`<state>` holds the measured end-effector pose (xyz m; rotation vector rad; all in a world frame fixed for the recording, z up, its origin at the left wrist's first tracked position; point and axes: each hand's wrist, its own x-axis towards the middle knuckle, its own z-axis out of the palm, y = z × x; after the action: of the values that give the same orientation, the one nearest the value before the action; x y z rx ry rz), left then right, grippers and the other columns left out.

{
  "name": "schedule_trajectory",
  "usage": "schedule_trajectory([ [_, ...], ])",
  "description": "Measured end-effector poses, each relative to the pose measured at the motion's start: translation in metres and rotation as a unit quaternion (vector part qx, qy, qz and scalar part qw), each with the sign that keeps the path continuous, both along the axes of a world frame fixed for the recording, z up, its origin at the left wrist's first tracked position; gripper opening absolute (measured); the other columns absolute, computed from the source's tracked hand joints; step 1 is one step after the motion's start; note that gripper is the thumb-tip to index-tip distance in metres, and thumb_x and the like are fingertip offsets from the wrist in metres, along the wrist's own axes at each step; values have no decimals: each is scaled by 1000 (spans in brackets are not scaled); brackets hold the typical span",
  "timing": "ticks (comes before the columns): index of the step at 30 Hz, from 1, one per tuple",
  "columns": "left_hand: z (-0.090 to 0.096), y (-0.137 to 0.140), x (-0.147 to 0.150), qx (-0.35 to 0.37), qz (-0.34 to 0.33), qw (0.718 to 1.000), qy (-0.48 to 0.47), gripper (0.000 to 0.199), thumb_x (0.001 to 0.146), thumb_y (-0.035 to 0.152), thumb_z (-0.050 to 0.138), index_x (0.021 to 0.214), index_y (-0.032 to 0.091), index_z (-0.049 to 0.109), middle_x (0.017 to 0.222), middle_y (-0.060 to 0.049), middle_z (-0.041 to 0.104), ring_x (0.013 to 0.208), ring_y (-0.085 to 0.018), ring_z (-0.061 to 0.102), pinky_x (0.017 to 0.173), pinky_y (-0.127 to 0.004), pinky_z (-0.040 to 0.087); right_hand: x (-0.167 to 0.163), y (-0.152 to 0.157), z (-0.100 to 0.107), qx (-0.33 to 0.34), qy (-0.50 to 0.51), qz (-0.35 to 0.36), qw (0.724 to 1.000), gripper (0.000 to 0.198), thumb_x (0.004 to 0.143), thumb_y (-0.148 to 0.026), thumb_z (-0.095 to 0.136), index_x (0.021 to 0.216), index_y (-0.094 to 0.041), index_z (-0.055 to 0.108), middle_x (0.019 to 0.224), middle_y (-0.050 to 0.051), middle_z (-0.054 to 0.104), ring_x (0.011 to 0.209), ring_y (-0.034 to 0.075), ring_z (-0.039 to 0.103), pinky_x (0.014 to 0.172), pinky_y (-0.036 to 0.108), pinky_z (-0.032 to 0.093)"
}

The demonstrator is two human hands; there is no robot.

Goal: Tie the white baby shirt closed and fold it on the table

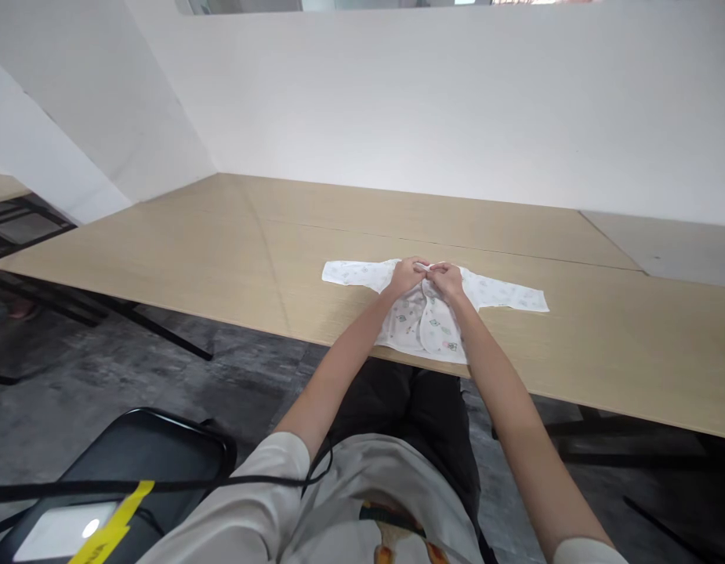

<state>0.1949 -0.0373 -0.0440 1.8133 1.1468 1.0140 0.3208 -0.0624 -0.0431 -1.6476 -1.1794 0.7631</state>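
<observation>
Shirt (424, 317) lies flat on counter (221, 251); left hand (404, 276) and right hand (447, 279) pinch its neckline, fingertips touching. Fabric appears light, limp; grip at seamed edges

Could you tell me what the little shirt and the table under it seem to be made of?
Baby shirt: apparently thin, soft cotton-like fabric, white with small prints; it lies limp. Table: seemingly matte light wood-grain laminate or veneer, with seams between panels. Left hand and right hand pinch its neckline.

White printed baby shirt (433, 321), tan table (179, 258)
</observation>
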Motion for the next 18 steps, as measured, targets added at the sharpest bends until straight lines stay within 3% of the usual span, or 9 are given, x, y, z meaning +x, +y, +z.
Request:
schedule_trajectory([
  [3, -3, 4, -1, -11, -9, 1000, -15, 33, 70, 11, 61, 101, 15, 70, 83, -6, 74, 81, -17, 68, 80, -26, 52, -1, 4, -2, 8, 18, -30, 999, 21, 55, -23, 67, 72, -19, 55, 56, -4, 53, 51, 10, 47, 49, 21, 38],
  [11, -11, 14, -6, -11, -26, 1000, -3, 27, 72, 13, 64, 98, 12, 72, 84, -8, 74, 79, -16, 68, 82, -28, 52, 3, -1, 5, -19, 134, -29, 990, 21, 53, -11, 57, 67, -21, 46, 46, -9, 40, 39, 6, 32, 39, 21, 24],
  [14, -11, 12, -5, 3, -63, 998, -14, 20, 75, 17, 63, 92, 12, 72, 90, -9, 74, 84, -16, 68, 83, -27, 52, 3, -2, 5, -10, 127, -21, 992, 21, 53, -11, 59, 68, -20, 48, 49, -9, 43, 41, 7, 35, 40, 20, 26],
  [18, -11, 9, -2, 14, -57, 998, -13, 19, 77, 18, 64, 93, 12, 72, 93, -10, 74, 87, -16, 68, 84, -27, 51, 3, -2, 4, 1, 101, -23, 995, 22, 54, -14, 63, 70, -20, 48, 53, -8, 46, 45, 7, 40, 44, 20, 32],
])
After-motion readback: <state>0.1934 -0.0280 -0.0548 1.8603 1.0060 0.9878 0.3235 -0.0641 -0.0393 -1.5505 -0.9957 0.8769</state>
